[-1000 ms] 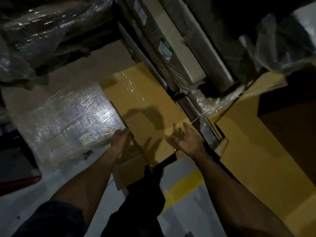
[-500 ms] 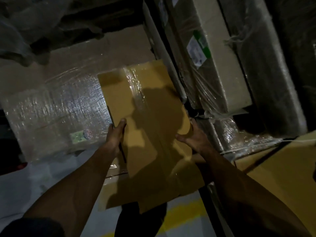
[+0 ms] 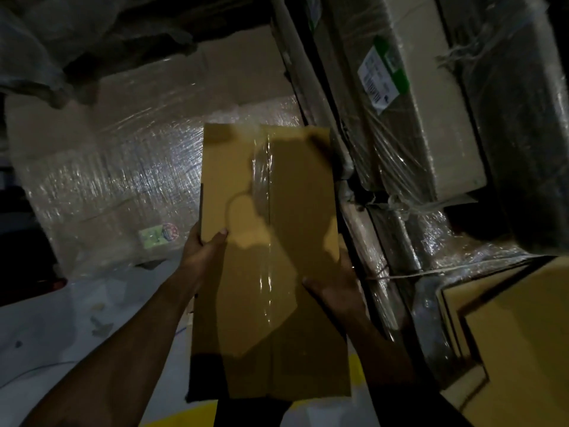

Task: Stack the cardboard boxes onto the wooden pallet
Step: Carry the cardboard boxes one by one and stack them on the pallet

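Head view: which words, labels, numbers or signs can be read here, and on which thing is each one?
No text can be read.
White and green label on the wrapped pale box: barcode and print, too blurred.
Green sticker on the wrapped stack: too blurred.
Held cardboard box: no print visible.

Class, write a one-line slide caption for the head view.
Both hands, left hand and right hand, grip a taped cardboard box beside shrink-wrapped stacks.

The tan rectangular cardboard box (image 3: 268, 257) I hold is mustard-brown under glossy clear tape. A white-and-green label (image 3: 383, 78) marks the pale cream wrapped carton (image 3: 431, 118). Yellow stripe (image 3: 184, 417) crosses the grey floor (image 3: 61, 318).
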A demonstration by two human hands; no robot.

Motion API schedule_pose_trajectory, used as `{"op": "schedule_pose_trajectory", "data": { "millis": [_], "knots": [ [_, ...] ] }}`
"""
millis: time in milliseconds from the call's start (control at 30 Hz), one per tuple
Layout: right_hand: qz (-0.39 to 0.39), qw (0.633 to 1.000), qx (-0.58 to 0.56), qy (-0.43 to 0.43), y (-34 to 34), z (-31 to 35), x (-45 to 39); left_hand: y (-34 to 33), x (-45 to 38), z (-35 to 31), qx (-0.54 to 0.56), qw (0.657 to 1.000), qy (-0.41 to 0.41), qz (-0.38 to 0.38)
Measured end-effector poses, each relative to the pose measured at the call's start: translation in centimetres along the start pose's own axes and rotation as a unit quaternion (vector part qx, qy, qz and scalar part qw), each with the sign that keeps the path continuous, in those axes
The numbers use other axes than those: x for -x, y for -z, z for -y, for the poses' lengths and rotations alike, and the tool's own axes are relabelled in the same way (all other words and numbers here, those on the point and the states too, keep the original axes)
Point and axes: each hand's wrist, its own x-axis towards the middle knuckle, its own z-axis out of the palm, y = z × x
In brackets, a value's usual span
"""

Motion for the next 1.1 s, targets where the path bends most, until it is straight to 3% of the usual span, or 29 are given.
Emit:
{"op": "schedule_pose_trajectory", "data": {
  "millis": [67, 167, 533, 633, 1100],
  "knots": [
    [-0.005, 1.000, 0.012, -0.008, -1.1, 0.4, 1.0, 1.1, 0.9, 1.4, -0.076, 0.995, -0.063, 0.018],
    [-0.036, 0.998, 0.001, 0.047, -1.5, 0.2, 0.7, 1.9, 1.4, 2.9, -0.142, 0.985, -0.092, 0.032],
    [-0.083, 0.996, 0.008, 0.027, -3.7, 0.5, 6.4, 4.9, 3.7, 2.8, -0.170, 0.976, -0.125, 0.058],
    [-0.095, 0.995, 0.004, 0.026, -4.5, 0.3, 10.1, 6.4, 5.9, 2.4, -0.194, 0.972, -0.123, 0.050],
    [-0.238, 0.969, -0.050, 0.052, -14.1, -6.3, 34.9, 17.7, 22.2, 7.8, -0.209, 0.926, -0.274, 0.153]
  ]
}}
